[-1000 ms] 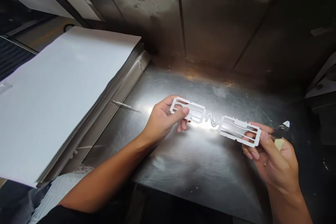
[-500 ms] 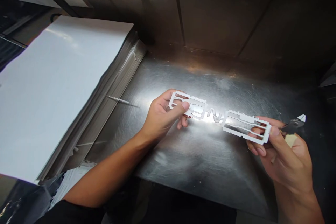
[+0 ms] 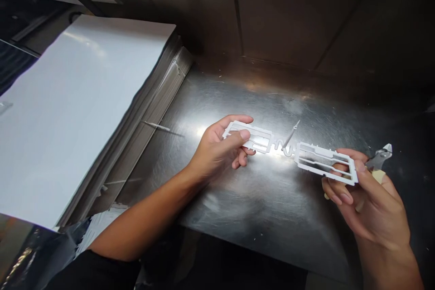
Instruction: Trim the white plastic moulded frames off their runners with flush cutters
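Note:
My left hand (image 3: 226,145) pinches one white plastic frame (image 3: 271,143), its thumb on top and fingers beneath. A second white plastic frame (image 3: 321,151) is gripped by its far end in my right hand (image 3: 377,199). Between them runs a wavy white link (image 3: 288,152) that joins the two. From this link a thin pointed stalk (image 3: 292,132) sticks up. Tucked in my right hand, behind the thumb, are side cutters (image 3: 380,157) with their metal jaws pointing outward; pale yellow handle parts show between the fingers. The joined frames are held above the metal table.
The metal table (image 3: 217,217) has small white scraps on it. To the left rises a tall stack topped by a white sheet (image 3: 91,99), with a thin white stick (image 3: 157,126) jutting from its side. A dark metal wall (image 3: 282,18) stands behind.
The pointed stalk now shows upright at the link. Both hands and the joined frames have shifted slightly right in view, and the view itself has moved a little.

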Action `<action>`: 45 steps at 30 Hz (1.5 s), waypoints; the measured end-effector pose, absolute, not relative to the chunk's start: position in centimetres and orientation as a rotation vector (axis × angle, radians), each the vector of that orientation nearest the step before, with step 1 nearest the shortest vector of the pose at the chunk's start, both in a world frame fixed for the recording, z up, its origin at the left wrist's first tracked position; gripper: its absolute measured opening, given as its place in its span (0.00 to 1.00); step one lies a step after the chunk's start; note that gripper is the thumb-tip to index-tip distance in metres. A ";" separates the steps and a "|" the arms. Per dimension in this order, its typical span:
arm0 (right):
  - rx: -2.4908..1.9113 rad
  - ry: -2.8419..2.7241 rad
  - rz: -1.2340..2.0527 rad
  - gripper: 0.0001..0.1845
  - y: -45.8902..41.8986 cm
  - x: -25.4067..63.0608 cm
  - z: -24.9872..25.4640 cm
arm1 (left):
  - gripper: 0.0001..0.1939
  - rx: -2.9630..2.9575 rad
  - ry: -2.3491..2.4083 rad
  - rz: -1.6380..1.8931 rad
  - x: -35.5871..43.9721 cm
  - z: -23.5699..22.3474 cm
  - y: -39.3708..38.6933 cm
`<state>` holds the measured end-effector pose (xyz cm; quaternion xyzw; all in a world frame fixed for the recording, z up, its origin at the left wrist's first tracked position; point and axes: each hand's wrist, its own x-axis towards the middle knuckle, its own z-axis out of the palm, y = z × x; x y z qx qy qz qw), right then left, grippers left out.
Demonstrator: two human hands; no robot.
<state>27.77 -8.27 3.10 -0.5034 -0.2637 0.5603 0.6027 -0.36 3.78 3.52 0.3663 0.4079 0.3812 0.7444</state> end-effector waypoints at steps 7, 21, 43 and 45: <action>-1.155 -0.651 1.343 0.13 -8.2 27.6 3.4 | 0.31 0.704 0.904 0.772 -0.4 3.0 3.9; -1.132 -0.598 1.325 0.13 -8.1 27.2 3.4 | 0.27 0.815 0.918 0.875 -0.5 2.8 3.9; -1.123 -0.771 1.373 0.15 -8.4 27.1 3.5 | 0.38 0.767 1.001 0.858 -0.1 2.0 4.2; -1.140 -0.868 1.442 0.15 -8.7 27.2 3.5 | 0.40 0.750 1.012 0.874 0.0 1.7 4.5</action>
